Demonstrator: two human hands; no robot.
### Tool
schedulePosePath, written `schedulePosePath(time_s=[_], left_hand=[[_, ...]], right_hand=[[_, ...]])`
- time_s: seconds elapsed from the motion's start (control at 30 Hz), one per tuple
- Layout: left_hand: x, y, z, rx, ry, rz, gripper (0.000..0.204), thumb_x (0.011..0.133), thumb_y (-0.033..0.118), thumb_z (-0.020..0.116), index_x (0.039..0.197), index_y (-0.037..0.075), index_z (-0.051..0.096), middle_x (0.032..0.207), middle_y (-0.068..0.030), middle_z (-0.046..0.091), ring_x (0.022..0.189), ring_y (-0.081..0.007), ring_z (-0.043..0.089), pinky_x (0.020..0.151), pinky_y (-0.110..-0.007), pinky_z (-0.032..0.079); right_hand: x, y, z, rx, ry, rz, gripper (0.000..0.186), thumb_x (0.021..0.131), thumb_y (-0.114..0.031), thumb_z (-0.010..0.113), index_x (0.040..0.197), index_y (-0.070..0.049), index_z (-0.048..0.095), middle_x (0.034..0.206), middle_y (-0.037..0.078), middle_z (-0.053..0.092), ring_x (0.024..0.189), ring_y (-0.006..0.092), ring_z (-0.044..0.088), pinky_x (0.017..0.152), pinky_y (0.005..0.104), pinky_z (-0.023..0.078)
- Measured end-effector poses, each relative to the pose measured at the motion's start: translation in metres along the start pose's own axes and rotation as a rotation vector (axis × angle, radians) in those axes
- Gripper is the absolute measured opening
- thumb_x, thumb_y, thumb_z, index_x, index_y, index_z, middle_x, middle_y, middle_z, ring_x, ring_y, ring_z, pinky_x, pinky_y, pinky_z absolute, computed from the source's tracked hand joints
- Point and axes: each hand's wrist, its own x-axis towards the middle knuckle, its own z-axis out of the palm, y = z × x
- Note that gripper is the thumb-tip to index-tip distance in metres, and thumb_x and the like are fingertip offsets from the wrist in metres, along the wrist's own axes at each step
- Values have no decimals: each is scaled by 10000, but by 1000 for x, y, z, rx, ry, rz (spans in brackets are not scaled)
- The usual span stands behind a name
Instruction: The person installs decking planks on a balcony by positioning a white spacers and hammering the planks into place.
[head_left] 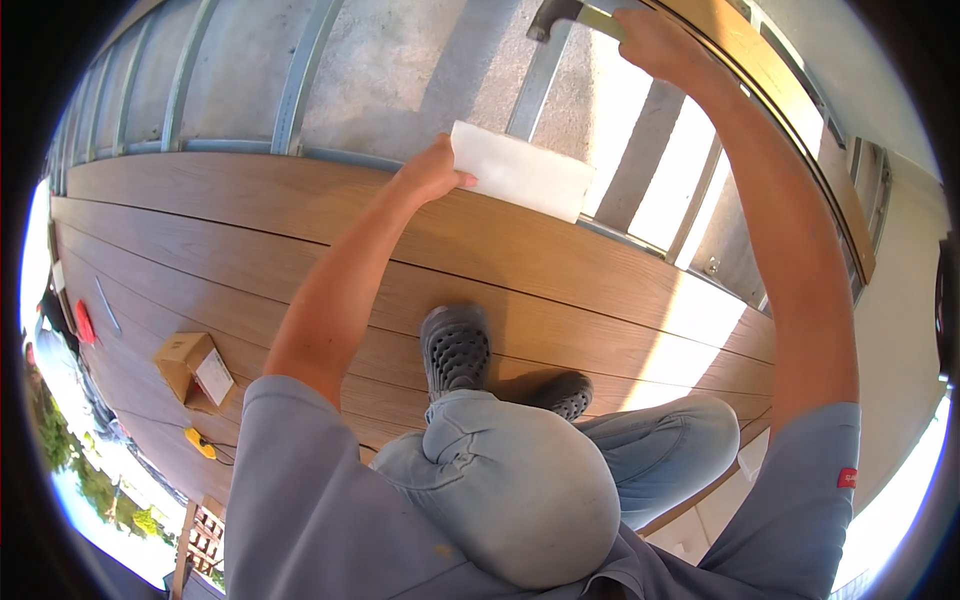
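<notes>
My left hand [437, 172] is closed round the left end of a white rectangular block [522, 172]. The block lies along the outer edge of the brown decking boards [230, 200], next to the open metal frame. Further off to the right, my right hand [657, 45] grips a hammer [553, 15] by its yellow-green handle; its dark head points left, raised above the frame. Metal joists [540, 80] run away from the decking over a grey concrete floor [390, 70]. The block's underside is hidden.
An open cardboard box [190, 368] sits on the decking to the left, with a yellow item [200, 443] on a dark cord nearby. A red object [84, 322] lies farther left. Along the right stands a long brown board [800, 110] by a pale wall [905, 240].
</notes>
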Motion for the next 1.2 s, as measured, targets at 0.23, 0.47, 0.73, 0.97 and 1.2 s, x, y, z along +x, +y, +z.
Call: schedulePosePath(time_s=[0.23,0.47,0.73,0.97,1.2], left_hand=[[-9,33,-9,73,-43,-139,748,872,268,821,1409,-100,453,1361,-318,611,1308,-391,592,1117,-423,452],[-12,18,-14,142,12,-52,749,874,309,822,1388,-101,462,1308,-323,636,1263,-416,616,1072,-448,481],[-20,-2,-9,50,-25,-104,792,870,295,827,1422,-115,433,1303,-328,635,1244,-427,623,1075,-451,477],[-10,0,-9,106,25,-5,707,855,294,832,1378,-75,532,1379,-282,597,1276,-412,597,1077,-440,475],[-13,56,-8,-146,-106,43,497,848,117,792,1270,-87,625,1240,-222,715,1185,-304,654,1028,-381,481]], right_hand=[[-37,-16,73,146,119,345,214,861,-56,580,1035,59,631,827,277,694,763,385,707,731,500,569],[-18,-29,25,145,-55,126,179,876,-66,568,1009,34,633,796,203,692,725,308,708,668,466,560],[-65,-107,72,369,-532,340,244,866,-13,532,1069,67,641,832,225,716,705,328,731,641,457,589],[-140,-84,64,108,-292,326,199,916,-93,541,1080,-2,606,929,240,722,922,417,714,834,534,559],[-378,-23,95,228,-273,634,228,902,-184,593,1048,-12,561,872,263,699,858,462,691,809,562,538]])
